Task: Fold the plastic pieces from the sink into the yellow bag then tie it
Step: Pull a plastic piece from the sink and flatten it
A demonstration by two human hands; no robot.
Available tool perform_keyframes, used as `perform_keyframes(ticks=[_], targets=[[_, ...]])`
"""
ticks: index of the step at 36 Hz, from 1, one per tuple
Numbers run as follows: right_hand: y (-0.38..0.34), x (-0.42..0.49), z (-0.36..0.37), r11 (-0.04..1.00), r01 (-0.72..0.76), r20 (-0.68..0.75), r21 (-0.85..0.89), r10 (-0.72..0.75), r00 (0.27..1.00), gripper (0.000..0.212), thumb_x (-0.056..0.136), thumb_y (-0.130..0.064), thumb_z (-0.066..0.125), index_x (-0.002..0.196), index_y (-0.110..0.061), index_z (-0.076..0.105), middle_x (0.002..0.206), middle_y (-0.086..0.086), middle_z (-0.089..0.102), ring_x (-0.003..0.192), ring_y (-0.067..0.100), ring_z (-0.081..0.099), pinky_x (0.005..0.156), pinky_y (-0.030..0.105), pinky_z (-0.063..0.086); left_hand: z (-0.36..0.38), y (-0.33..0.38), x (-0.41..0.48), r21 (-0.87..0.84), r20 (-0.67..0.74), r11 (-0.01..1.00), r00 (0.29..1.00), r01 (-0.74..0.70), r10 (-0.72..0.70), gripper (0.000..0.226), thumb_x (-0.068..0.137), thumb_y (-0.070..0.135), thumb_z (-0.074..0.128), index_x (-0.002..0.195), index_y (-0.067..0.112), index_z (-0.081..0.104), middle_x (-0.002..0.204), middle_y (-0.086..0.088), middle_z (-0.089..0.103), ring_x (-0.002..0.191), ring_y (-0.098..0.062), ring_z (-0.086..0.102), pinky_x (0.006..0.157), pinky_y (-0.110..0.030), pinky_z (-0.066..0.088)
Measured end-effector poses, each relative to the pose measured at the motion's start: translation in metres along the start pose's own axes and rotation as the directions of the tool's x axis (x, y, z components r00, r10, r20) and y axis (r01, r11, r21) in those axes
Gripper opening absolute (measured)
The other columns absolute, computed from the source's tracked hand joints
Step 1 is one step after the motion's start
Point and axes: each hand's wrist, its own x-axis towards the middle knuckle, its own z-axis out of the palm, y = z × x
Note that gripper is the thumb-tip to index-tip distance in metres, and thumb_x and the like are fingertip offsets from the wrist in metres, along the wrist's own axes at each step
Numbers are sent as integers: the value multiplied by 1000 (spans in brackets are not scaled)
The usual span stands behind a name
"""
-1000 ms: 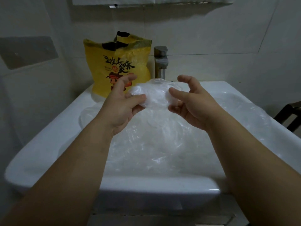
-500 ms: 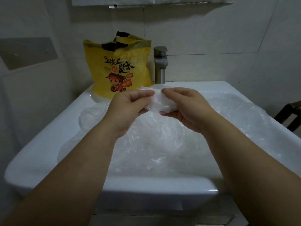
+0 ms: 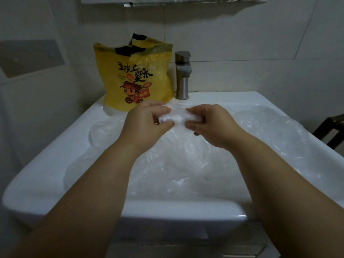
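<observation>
Head view, looking down into a white sink (image 3: 55,155) set against a tiled wall. Two bare arms reach in from the near edge. The left hand (image 3: 147,121) and right hand (image 3: 212,125) each pinch one end of a small folded plastic piece (image 3: 176,118), and both grips are closed on it. Its long axis runs left to right between the hands, above the far middle of the sink. Loose plastic (image 3: 186,164) fills the basin below. The yellow bag (image 3: 135,75) stands upright on the far-left rim, mouth upward, just beyond the left hand, which is the nearer one. A tap (image 3: 183,75) stands just right of the bag, and the wall is close behind, so room there looks tight.
</observation>
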Motion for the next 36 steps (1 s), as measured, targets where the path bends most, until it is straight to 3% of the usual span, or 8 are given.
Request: perform_keyframes(ticks=[5, 11, 15, 21, 27, 29, 32, 36], targets=[[2, 0, -2, 978, 28, 5, -205, -27, 1000, 17, 94, -30, 58, 84, -17, 64, 73, -5, 56, 68, 6, 53, 59, 15, 40, 0, -5, 2, 55, 29, 995, 996, -88, 86, 7, 85, 17, 72, 91, 13, 72, 103, 3, 52, 83, 1, 49, 76, -16, 43], [5, 1, -7, 966, 75, -17, -248, -82, 997, 37, 95, -37, 53, 109, -7, 68, 133, 6, 51, 112, 18, 52, 81, 17, 32, -7, -2, 1, -182, 174, 976, 981, 122, -91, 10, 90, 24, 66, 84, 29, 59, 106, 7, 60, 102, -14, 56, 87, -31, 44], [0, -2, -9, 993, 63, 15, -100, -62, 998, 36, 94, -37, 54, 90, -5, 68, 73, 6, 58, 62, 12, 48, 58, 25, 38, -11, 4, 2, -415, 221, 884, 966, 216, -133, 10, 92, 9, 62, 90, 18, 59, 94, -16, 61, 82, -19, 60, 76, -26, 57], [-11, -5, -8, 977, -27, 85, 212, 10, 996, 21, 95, -30, 54, 80, -19, 63, 67, -6, 63, 59, 5, 56, 58, 15, 50, -14, 7, 9, -695, 155, 656, 952, 294, -263, 14, 86, 6, 66, 99, 10, 61, 77, 0, 64, 64, -5, 61, 58, -15, 51], [-23, -7, 9, 795, -213, 206, 568, 113, 972, 27, 100, -23, 47, 80, -9, 58, 63, 2, 57, 55, 9, 51, 57, 22, 47, -6, 9, 10, -862, 337, 327, 920, 387, -201, 75, 55, 40, 91, 115, 11, 58, 111, -9, 67, 105, -22, 65, 100, -38, 50], [-25, -8, 15, 746, -232, 250, 624, 91, 964, 30, 101, -20, 45, 78, -5, 56, 62, 3, 55, 54, 11, 49, 55, 22, 44, 3, 13, 3, -740, 485, 449, 860, 501, -160, 91, 47, 57, 89, 117, 5, 62, 110, -16, 65, 101, -23, 64, 93, -39, 54], [-25, -8, 21, 819, -220, 253, 530, 96, 963, 26, 100, -16, 46, 89, 2, 60, 66, 7, 55, 61, 16, 50, 58, 25, 43, 16, 22, -2, -588, 498, 604, 829, 538, -254, 74, 84, 53, 64, 114, -14, 58, 76, -15, 56, 66, -14, 57, 64, -25, 53], [-25, -8, 19, 851, -219, 253, 478, 106, 962, 27, 100, -22, 46, 83, -5, 60, 64, 4, 55, 59, 13, 49, 58, 26, 43, 16, 24, 0, -614, 436, 613, 861, 497, -262, 39, 102, 39, 38, 99, 18, 70, 79, 3, 71, 58, -8, 58, 56, -21, 47]])
